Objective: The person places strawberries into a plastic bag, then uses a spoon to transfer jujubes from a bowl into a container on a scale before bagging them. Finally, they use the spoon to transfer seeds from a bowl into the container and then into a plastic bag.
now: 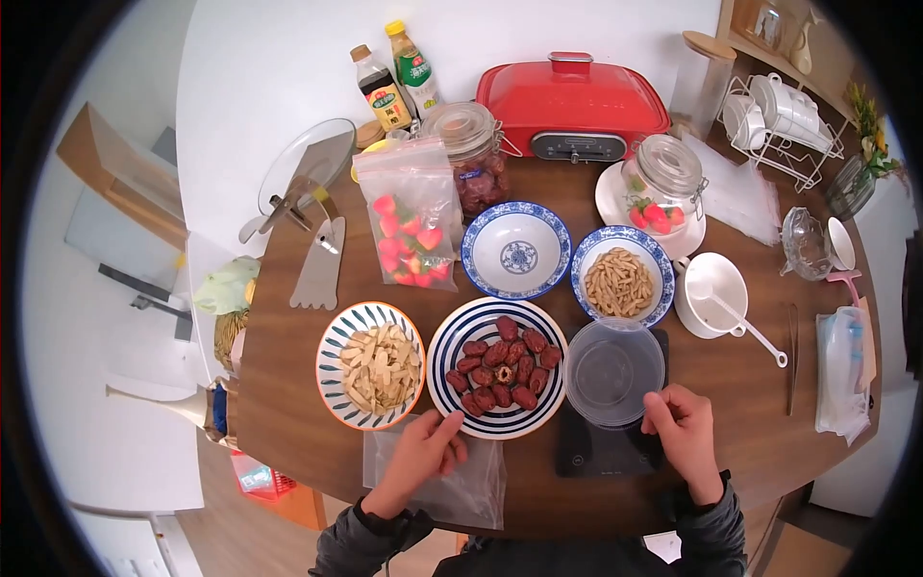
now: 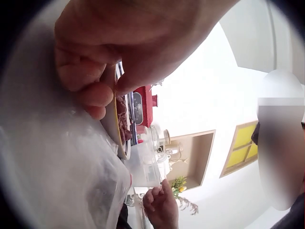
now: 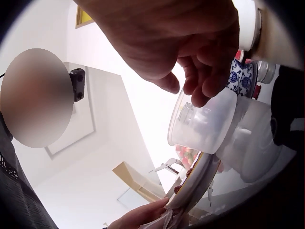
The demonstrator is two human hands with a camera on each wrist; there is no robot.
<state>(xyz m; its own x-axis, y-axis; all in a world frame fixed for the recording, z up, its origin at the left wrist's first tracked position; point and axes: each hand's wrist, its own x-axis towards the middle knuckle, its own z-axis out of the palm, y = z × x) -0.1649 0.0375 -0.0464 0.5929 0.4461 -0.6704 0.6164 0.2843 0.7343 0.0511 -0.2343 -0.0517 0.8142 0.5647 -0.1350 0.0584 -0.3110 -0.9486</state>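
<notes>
The worktop (image 1: pixel 274 385) is dark brown with a faint wood grain and a rounded edge. Near its front, a round ceramic plate (image 1: pixel 442 341), white with dark-blue rings, bears a cluster of wrinkled, glossy, deep-red dates (image 1: pixel 495 355); one shows a pale, hollow centre. The left hand (image 1: pixel 423 460) is at the plate's near edge, fingers bent; whether it pinches the rim cannot be told. Under it lies a clear, creased plastic bag (image 1: pixel 433 495), limp and flat, partly hanging past the worktop's edge.

The right hand (image 1: pixel 685 423) is beside the rim of a round, translucent plastic tub (image 1: pixel 615 370), its fingers loosely bent, the thumb apart from them and no object visible in the grasp; contact with the tub is unclear. The tub stands over a smooth black slab (image 1: pixel 604 462) with squared corners.

Left of the plate, an orange-rimmed bowl (image 1: pixel 330 365) with green strokes holds flat, pale, dry-looking slices (image 1: pixel 383 370). Behind the tub, a blue-and-white porcelain bowl (image 1: pixel 583 279) is heaped with slender tan sticks (image 1: pixel 620 281). A matching patterned bowl (image 1: pixel 495 226) sits beside it, near a zip bag (image 1: pixel 413 178) of bright-red strawberries (image 1: pixel 413 227). A glazed white mug (image 1: pixel 702 313) carries a long-handled white spoon (image 1: pixel 755 332).
</notes>
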